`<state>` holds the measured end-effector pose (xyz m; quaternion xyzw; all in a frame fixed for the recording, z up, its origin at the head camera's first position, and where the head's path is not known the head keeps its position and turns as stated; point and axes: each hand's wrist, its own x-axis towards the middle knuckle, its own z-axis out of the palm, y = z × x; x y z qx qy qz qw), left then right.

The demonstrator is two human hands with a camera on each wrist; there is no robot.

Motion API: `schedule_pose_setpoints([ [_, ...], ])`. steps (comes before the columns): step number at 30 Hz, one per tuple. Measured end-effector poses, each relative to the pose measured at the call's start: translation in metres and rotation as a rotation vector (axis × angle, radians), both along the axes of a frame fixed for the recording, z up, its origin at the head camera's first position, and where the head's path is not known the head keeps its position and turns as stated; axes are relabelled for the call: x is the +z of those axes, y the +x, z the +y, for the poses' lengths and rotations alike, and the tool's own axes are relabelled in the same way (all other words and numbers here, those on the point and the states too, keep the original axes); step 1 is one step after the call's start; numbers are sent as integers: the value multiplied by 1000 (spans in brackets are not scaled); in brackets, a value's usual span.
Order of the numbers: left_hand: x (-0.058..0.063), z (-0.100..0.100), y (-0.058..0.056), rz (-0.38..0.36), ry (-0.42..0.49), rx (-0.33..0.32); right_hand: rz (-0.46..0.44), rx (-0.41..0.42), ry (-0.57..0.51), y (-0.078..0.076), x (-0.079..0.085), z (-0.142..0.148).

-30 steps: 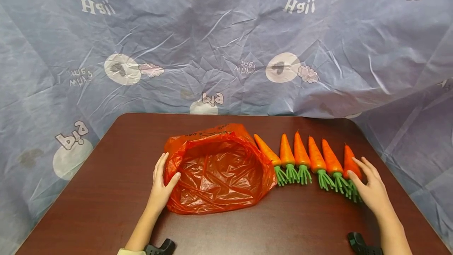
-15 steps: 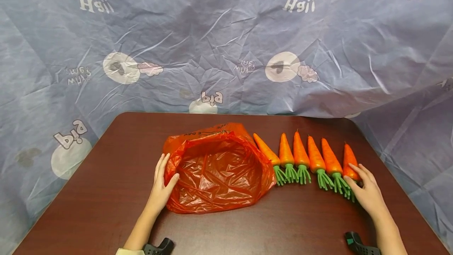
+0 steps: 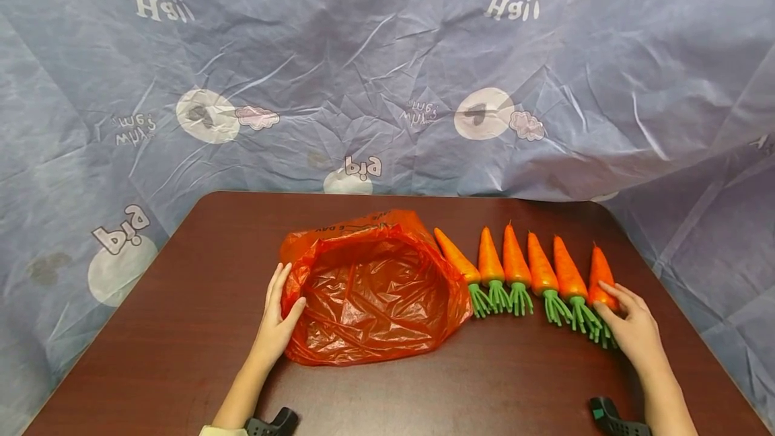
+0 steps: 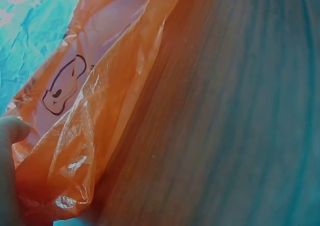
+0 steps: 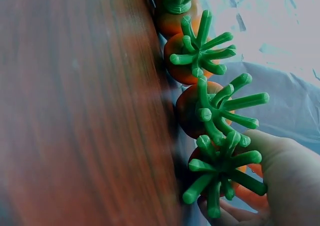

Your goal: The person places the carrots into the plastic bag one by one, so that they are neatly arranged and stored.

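Note:
A red plastic bag lies on the table with its wide mouth facing me. My left hand holds its left side, the thumb over the rim and the fingers along the outside. In the left wrist view, the thumb shows against the thin film of the bag. Over on the right, my right hand grips the rightmost carrot near its leafy end, thumb on one side and fingers on the other. The right wrist view shows that carrot's green stalks beside the hand.
Several more orange carrots with green tops, such as the carrot, lie in a row between bag and right hand. The leftmost carrot borders the bag's right side. Behind the brown table hangs a printed blue cloth.
My right hand has come down and left onto the rightmost carrot's lower end, its thumb and fingers closing in. That carrot and its neighbour shifted slightly. The left hand and bag stayed put.

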<state>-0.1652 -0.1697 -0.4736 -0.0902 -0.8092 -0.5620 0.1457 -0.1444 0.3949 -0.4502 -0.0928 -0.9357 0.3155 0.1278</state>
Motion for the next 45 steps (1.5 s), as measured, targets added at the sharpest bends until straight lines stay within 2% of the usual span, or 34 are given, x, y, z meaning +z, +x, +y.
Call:
schedule_pose_setpoints([
  [7,-1,0,0,18,-4,-5,-4,9,17,1,3,3],
  [22,-2,0,0,0,-21,1,-36,33,49,5,7,5],
  [31,-3,-1,0,1,-10,1,-1,72,91,8,7,7],
  [45,-2,-1,0,1,-10,5,85,56,131,11,14,7],
])
